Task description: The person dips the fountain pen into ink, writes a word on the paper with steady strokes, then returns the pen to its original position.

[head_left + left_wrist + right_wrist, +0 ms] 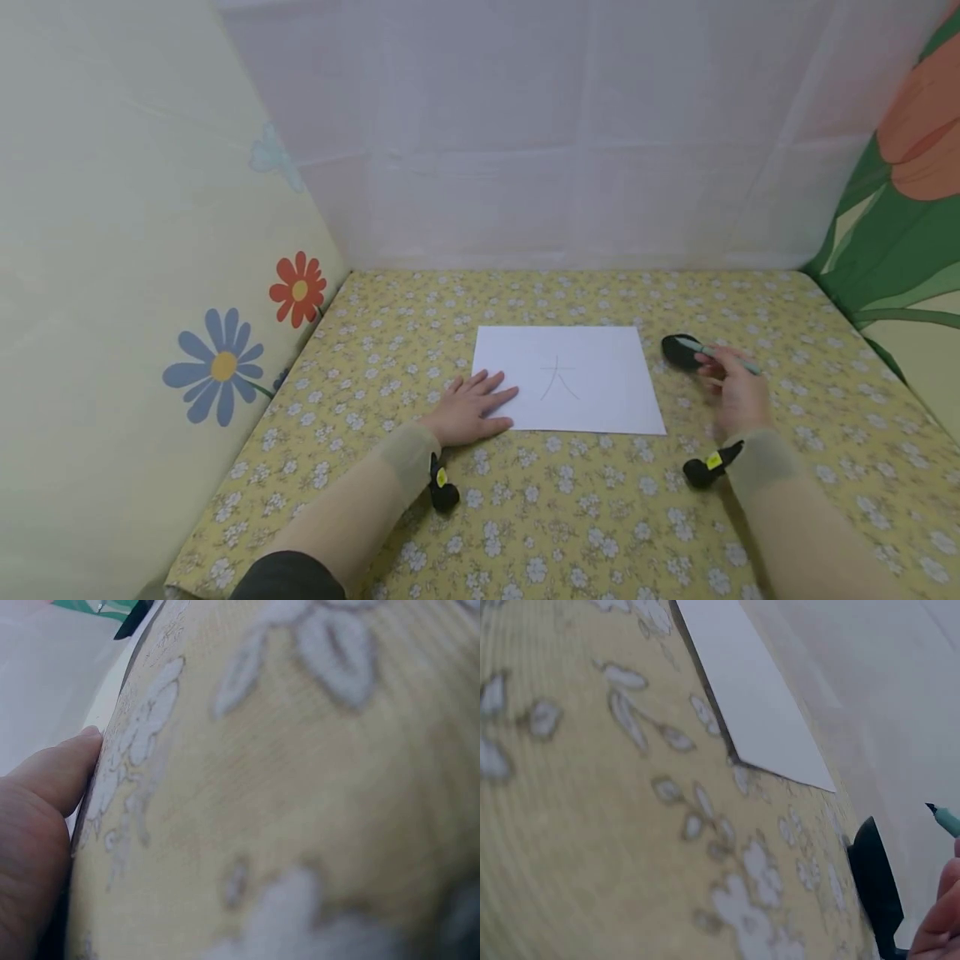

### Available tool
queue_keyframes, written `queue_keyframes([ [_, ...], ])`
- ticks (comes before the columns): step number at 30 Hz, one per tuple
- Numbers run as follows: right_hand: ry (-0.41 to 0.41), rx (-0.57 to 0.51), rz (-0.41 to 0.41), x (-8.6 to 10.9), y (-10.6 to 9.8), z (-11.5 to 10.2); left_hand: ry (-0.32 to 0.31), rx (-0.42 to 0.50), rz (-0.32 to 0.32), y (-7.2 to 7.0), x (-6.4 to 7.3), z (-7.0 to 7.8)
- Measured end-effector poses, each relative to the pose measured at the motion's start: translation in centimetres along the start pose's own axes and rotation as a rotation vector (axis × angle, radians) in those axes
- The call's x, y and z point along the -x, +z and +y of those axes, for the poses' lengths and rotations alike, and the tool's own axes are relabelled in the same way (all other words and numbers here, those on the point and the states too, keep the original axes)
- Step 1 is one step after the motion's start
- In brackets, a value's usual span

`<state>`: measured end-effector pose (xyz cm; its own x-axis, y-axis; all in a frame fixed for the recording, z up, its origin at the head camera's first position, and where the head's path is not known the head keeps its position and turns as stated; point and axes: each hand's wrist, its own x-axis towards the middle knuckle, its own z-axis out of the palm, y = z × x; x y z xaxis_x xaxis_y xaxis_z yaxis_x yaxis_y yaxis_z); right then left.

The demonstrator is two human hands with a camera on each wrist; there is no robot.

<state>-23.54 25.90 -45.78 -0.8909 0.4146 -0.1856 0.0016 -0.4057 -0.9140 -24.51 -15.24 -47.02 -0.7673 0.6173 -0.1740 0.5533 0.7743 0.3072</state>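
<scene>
A white sheet of paper (607, 400) lies on the patterned cloth, bearing a thin drawn character made of one crossbar and two slanting legs. My left hand (468, 410) rests with spread fingers on the sheet's lower left corner; in the left wrist view only the thumb side (45, 795) shows. To the right of the paper, my right hand (735, 387) holds a pale green pen (738, 362) between fingers and thumb. Its dark tip points up and left in the right wrist view. Close by the pen is a black rounded object (678, 353) with a narrow stem (889, 946), partly hidden behind the hand.
A yellow floral cloth (570, 517) covers the table. White fabric (570, 133) hangs along the back edge. Flower-printed panels stand at the left (112, 250) and right (915, 242). Each wrist carries a small black camera, the left one (444, 496) low over the cloth.
</scene>
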Motion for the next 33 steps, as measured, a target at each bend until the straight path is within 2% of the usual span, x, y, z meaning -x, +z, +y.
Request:
queue_keyframes([
  [4,-0.029,-0.102,0.040,-0.2,-0.6,0.0,0.003,-0.004,0.005,0.1,0.0,-0.1],
  [10,-0.045,-0.154,0.135,-0.3,-1.3,-0.3,0.009,0.002,0.013,0.2,-0.1,-0.2],
  [17,-0.001,-0.268,0.213,-0.5,-2.0,-1.1,0.010,-0.009,0.013,0.4,-0.3,-0.5],
  [21,0.001,-0.263,0.232,-0.5,-2.2,-1.3,0.009,-0.014,0.011,0.4,-0.3,-0.5],
  [33,-0.063,-0.229,0.263,-0.4,-2.1,-0.8,0.012,-0.004,0.016,0.2,-0.1,-0.2],
])
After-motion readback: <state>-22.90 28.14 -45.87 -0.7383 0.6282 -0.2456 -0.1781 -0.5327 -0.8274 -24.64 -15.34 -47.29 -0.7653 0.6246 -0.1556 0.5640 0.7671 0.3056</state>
